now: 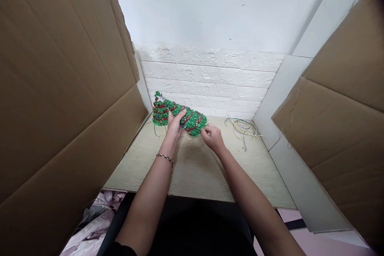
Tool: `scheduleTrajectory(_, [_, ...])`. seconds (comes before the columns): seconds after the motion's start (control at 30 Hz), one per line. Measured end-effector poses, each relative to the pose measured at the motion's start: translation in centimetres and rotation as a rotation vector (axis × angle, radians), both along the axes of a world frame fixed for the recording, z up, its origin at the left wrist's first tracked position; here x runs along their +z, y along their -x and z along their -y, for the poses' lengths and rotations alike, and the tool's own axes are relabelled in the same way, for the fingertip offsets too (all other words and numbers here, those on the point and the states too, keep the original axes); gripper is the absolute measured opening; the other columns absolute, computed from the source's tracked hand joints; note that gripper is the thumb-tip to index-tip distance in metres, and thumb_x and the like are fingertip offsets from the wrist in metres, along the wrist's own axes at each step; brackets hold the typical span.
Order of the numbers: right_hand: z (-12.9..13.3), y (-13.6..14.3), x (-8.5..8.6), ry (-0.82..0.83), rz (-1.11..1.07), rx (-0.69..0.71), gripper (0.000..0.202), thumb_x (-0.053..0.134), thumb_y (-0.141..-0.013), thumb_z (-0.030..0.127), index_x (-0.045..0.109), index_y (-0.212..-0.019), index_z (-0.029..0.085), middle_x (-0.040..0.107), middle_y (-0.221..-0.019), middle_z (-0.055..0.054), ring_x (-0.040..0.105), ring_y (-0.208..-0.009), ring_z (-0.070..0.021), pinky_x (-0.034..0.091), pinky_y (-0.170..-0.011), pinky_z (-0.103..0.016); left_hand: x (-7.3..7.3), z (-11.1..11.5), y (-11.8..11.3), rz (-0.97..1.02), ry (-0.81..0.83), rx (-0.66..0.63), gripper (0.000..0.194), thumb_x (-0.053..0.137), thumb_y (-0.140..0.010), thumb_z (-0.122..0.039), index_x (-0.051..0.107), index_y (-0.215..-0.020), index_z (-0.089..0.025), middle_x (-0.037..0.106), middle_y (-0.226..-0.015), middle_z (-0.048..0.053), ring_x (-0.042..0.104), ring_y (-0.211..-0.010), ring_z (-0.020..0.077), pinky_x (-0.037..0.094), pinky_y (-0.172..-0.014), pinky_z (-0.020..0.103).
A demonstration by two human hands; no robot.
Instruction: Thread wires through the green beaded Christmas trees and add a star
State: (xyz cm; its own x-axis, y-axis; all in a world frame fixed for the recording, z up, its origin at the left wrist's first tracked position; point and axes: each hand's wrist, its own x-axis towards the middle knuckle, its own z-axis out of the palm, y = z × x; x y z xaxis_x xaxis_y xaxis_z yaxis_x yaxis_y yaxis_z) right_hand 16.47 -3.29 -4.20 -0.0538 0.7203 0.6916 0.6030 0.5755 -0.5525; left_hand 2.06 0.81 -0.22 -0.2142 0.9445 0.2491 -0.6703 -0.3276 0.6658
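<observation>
A small green beaded Christmas tree point(195, 121) with red garland lies tilted in my left hand point(175, 125), its silver star point(161, 97) pointing up and left. My left fingers and thumb are wrapped around its middle. At the tree's wide lower end, my right hand point(212, 136) is closed, with thumb and fingertips pinching its edge. Whether a thin wire is also between those fingertips, I cannot tell. Just left of the held tree stands a second, similar green tree point(159, 115), upright and partly covered by the first. Thin pale wires stick out beneath both trees.
A loose coil of yellow and dark wires point(244, 128) lies on the pale wooden tabletop point(198, 172) at the right. White brick-patterned panelling point(207, 72) closes off the back. Large cardboard sheets flank the work area, one at left point(69, 68) and another at right point(339, 128).
</observation>
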Motion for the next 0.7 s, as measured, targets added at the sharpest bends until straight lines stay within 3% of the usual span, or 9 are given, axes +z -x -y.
scheduleTrajectory(0.13, [-0.1,0.1,0.0,0.141,-0.148,0.040,0.041,0.037,-0.080,0.043,0.032,-0.047,0.019,0.039,-0.053,-0.001,0.039,-0.054,-0.0112,0.028,-0.055,-0.026,0.3,0.2,-0.1,-0.044,-0.053,0.006,0.053,0.080,-0.049,-0.019,0.055,-0.095,-0.020,0.065,-0.084,0.000,0.062,-0.074,0.0136,0.049,-0.077,0.029])
scheduleTrajectory(0.27, [-0.3,0.1,0.4,0.371,-0.472,0.000,0.053,0.030,-0.079,0.062,0.037,-0.048,0.019,0.039,-0.048,0.000,0.038,-0.051,-0.0115,0.030,-0.053,-0.026,0.4,0.5,-0.1,-0.051,-0.016,-0.033,0.053,0.081,-0.046,-0.022,0.055,-0.092,-0.019,0.064,-0.080,0.000,0.061,-0.070,0.0135,0.049,-0.075,0.030])
scheduleTrajectory(0.4, [-0.9,-0.3,0.7,0.571,-0.676,0.068,0.051,0.043,-0.068,0.068,0.044,-0.053,0.019,0.040,-0.047,0.002,0.037,-0.049,-0.0106,0.032,-0.050,-0.025,0.1,0.6,0.0,-0.139,-0.016,-0.120,0.054,0.081,-0.047,-0.023,0.053,-0.093,-0.020,0.062,-0.078,0.000,0.059,-0.068,0.0128,0.048,-0.073,0.029])
scheduleTrajectory(0.57, [-1.4,-0.9,0.1,0.540,-0.685,0.074,0.046,0.044,-0.069,0.063,0.044,-0.056,0.019,0.038,-0.048,0.003,0.033,-0.049,-0.0098,0.027,-0.049,-0.024,-0.1,0.4,0.0,-0.137,-0.070,-0.208,0.052,0.079,-0.055,-0.033,0.052,-0.099,-0.024,0.061,-0.097,0.000,0.059,-0.088,0.0135,0.045,-0.086,0.029])
scheduleTrajectory(0.7, [-1.5,-1.1,-0.3,0.511,-0.677,0.030,0.042,0.040,-0.073,0.058,0.041,-0.057,0.019,0.036,-0.048,0.004,0.033,-0.049,-0.0103,0.027,-0.050,-0.024,-0.3,-0.2,-0.2,-0.055,-0.122,-0.232,0.042,0.075,-0.060,-0.045,0.053,-0.086,-0.021,0.060,-0.090,0.000,0.058,-0.093,0.0162,0.044,-0.092,0.033])
